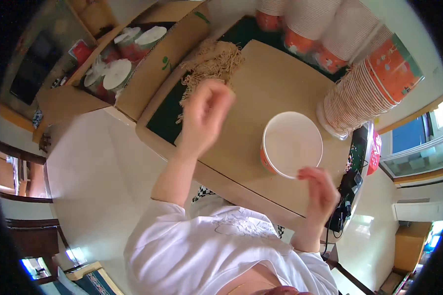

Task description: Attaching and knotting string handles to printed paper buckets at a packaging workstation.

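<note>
My left hand (pixel 209 112) hovers over the board beside a tangled pile of tan strings (pixel 212 64). Its fingers are curled together and blurred; whatever may be pinched in them does not show. A large white-lined paper bucket (pixel 293 143) with an orange outside stands on the brown cardboard sheet (pixel 266 73), its mouth facing up. Near the bucket's front right rim is my right hand (pixel 322 192), its fingers loosely bent and apart, with no object visible in them. Whether it touches the rim cannot be made out.
Tall stacks of nested orange buckets (pixel 362 96) line the back and right of the table. At left stands an open carton (pixel 147 73) holding wrapped tubs with white tops. Black adapters and cables (pixel 348 194) lie along the table's right edge.
</note>
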A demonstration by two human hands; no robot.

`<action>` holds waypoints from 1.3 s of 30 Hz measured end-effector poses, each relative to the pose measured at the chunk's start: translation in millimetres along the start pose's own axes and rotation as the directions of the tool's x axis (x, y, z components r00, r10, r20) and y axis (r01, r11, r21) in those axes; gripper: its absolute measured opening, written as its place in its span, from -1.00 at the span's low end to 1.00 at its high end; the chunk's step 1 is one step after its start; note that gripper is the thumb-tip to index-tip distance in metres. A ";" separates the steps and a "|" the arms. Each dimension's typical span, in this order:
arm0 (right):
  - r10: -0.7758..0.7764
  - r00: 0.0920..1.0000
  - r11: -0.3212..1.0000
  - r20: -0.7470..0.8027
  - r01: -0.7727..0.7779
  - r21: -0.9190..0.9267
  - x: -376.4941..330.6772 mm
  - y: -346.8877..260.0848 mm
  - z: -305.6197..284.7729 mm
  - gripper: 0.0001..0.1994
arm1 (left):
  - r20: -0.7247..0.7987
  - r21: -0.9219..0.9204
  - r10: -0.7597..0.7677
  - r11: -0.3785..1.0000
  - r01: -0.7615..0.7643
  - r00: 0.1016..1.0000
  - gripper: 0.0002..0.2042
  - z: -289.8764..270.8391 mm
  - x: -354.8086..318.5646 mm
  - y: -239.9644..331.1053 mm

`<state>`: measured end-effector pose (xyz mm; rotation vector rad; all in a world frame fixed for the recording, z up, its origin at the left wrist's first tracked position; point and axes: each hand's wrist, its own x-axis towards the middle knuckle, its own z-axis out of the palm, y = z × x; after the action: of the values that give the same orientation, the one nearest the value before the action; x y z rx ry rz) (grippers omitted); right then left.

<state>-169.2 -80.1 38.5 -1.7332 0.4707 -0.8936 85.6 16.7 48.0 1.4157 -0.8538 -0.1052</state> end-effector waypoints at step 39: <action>0.316 0.913 0.925 0.259 -0.357 0.129 -39.7 35.0 -4.6 -0.71 | 0.591 0.160 0.055 0.970 -0.184 0.805 -0.91 59.6 -98.5 18.6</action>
<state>-194.0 -67.5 -6.7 -1.5131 0.5012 -0.4599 -25.9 25.1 14.9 1.5446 -1.5026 -0.3787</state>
